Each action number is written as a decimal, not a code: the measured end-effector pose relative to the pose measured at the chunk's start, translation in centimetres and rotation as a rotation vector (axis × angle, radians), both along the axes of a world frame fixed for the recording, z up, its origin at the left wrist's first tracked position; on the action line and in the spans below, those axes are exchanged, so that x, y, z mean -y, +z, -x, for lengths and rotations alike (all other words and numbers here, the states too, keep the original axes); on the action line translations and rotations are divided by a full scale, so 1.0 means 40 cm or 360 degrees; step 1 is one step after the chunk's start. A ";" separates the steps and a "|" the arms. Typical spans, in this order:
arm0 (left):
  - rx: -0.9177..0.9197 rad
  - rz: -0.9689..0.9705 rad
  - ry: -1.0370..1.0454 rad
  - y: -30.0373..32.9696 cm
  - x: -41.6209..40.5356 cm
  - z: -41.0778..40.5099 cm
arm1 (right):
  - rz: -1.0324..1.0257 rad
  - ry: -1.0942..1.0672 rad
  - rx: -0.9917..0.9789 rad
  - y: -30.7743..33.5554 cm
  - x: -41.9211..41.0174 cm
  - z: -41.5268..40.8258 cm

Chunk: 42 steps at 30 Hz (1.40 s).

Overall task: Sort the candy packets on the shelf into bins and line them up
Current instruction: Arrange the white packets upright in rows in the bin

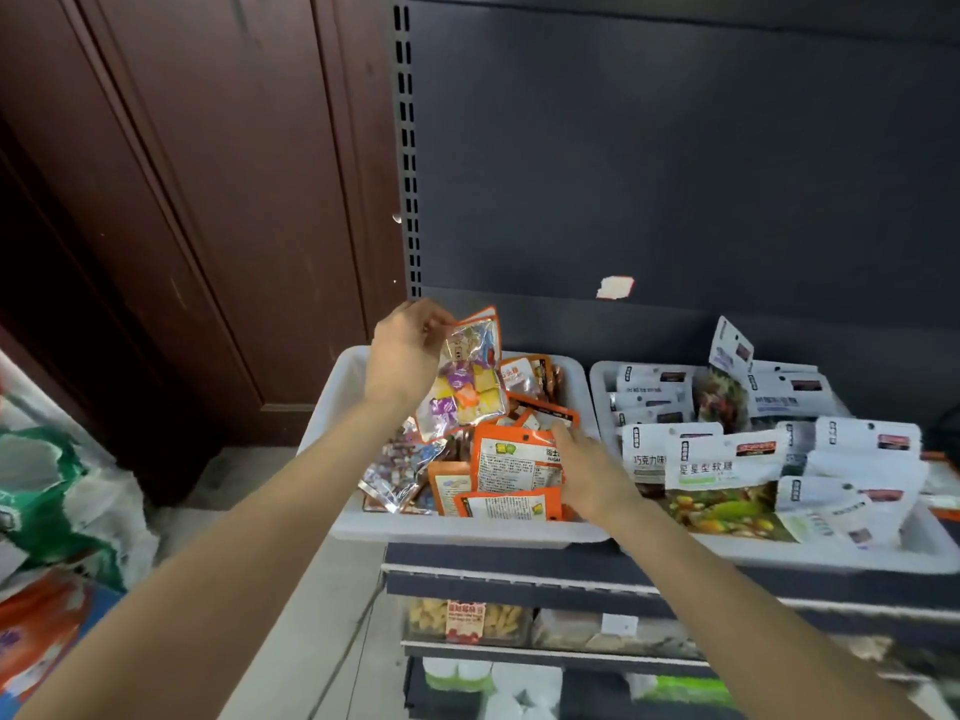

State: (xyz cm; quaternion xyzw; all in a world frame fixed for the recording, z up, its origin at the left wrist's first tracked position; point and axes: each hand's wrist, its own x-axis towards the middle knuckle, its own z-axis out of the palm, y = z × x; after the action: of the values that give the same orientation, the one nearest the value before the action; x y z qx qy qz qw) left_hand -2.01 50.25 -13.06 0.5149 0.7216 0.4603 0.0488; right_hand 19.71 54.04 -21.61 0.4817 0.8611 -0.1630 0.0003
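Note:
My left hand (404, 350) pinches the top corner of an orange-edged clear candy packet (467, 381) and holds it up above the left white bin (332, 407). That bin holds several orange candy packets (514, 465) lying in a loose heap. My right hand (587, 470) reaches into the same bin, fingers straight, touching the orange packets near the bin's right side. The right white bin (924, 553) holds several white packets (722, 459), some standing in rows, some tipped over.
Both bins sit on a dark shelf (519, 556) with a dark back panel (675, 174). Lower shelves (519, 621) carry more goods. A brown wooden door (182, 200) stands to the left; bags (52, 511) lie on the floor at the left edge.

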 end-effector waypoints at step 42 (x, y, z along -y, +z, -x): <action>-0.0289 0.0316 -0.0529 -0.023 -0.033 -0.234 | -0.0430 -0.0453 -0.0728 0.197 0.001 -0.149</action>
State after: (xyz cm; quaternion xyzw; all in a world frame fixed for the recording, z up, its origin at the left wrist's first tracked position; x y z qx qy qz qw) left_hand 7.35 51.56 -13.97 0.6589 0.6699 0.3243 0.1092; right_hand 25.67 53.99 -13.73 0.5439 0.7765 -0.1496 -0.2807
